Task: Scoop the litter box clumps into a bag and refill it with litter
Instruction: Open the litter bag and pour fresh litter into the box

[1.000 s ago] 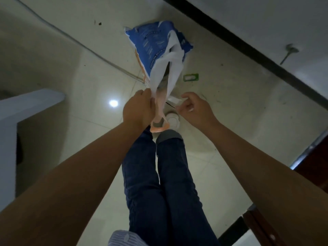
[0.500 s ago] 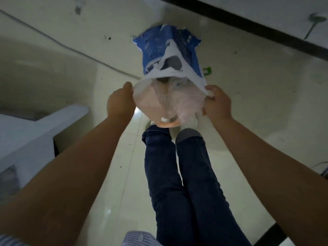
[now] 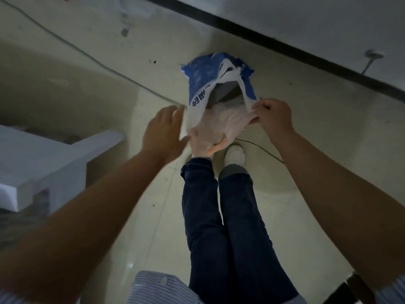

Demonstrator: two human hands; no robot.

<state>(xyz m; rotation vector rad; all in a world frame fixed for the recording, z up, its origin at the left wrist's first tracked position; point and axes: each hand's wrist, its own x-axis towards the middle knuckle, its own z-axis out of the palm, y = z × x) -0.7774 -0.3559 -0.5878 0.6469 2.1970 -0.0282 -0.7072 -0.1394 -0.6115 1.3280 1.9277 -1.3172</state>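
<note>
A blue and white plastic bag [image 3: 202, 79] hangs in front of me above the floor, its mouth pulled open toward me. Something pale pink and translucent [image 3: 219, 126] shows at the mouth, with an orange piece at its lower edge. My right hand [image 3: 272, 116] pinches the bag's right rim. My left hand [image 3: 163, 132] is blurred, fingers spread, at the bag's left edge without a clear grip. No litter box or scoop can be made out.
A white ledge or furniture top [image 3: 43, 163] juts out at the left. A thin dark cable [image 3: 260, 149] runs across the pale tiled floor by my white shoe [image 3: 235, 154]. A black baseboard [image 3: 285, 53] lines the far wall.
My left hand has let go of the bag's left rim and opened its fingers. The bag's mouth has stretched wider toward the right hand. The view has shifted left and back.
</note>
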